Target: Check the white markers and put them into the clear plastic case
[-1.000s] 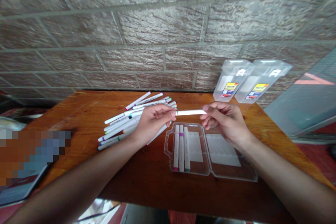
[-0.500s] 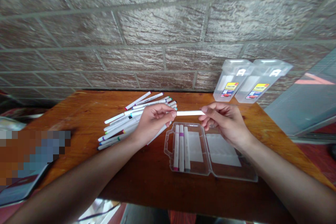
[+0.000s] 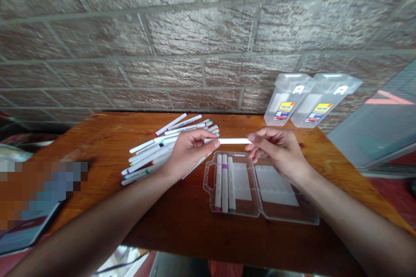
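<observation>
A white marker [image 3: 233, 141] is held level between my two hands, above the table. My left hand [image 3: 194, 149] pinches its left end between thumb and fingers. At the other end, the thumb and fingertips of my right hand [image 3: 276, 149] are closed on it. Just below lies an open clear plastic case [image 3: 260, 197] with a handle on its left side. Three white markers [image 3: 225, 184] stand side by side in its left half. Behind and beside my left hand, a loose pile of white markers [image 3: 146, 153] with coloured bands is partly hidden by that hand.
Two clear marker cases [image 3: 300, 99] with yellow labels stand against the brick wall [image 3: 208, 43] at the back right. The wooden table [image 3: 97, 147] has a dark device [image 3: 32, 229], partly pixelated, near its left edge.
The marker has shifted very slightly between my hands, with a bit more of its left end showing at my left fingers. Everything else stays in place.
</observation>
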Demonstrator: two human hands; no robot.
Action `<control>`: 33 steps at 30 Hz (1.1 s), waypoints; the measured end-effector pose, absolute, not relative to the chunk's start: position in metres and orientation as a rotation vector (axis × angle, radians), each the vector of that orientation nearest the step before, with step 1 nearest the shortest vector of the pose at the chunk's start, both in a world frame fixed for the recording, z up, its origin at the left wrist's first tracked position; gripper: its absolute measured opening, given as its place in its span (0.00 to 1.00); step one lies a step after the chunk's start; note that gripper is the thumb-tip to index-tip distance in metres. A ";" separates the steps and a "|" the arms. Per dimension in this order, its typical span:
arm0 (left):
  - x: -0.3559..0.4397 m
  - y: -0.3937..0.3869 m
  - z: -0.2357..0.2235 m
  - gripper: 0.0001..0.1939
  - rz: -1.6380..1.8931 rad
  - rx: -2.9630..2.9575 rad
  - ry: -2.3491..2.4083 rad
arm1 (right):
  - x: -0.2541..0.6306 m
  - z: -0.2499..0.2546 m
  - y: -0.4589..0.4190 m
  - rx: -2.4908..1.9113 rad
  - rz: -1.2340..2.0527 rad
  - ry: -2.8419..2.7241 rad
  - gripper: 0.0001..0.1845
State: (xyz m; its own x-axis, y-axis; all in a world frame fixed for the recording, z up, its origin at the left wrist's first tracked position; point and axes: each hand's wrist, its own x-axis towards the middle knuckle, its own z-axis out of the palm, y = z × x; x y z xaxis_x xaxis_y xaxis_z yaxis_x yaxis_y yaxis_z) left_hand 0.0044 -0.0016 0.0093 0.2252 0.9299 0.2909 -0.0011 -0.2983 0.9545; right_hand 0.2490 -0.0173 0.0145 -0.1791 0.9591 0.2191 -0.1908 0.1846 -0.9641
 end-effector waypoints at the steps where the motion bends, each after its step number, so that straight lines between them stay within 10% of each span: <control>1: 0.005 -0.002 0.009 0.10 1.241 1.552 0.898 | 0.248 0.016 -0.018 -0.839 1.261 -1.325 0.13; 33: 0.012 -0.023 -0.002 0.06 1.082 1.940 0.911 | 0.243 0.002 -0.033 -0.983 0.511 -2.025 0.11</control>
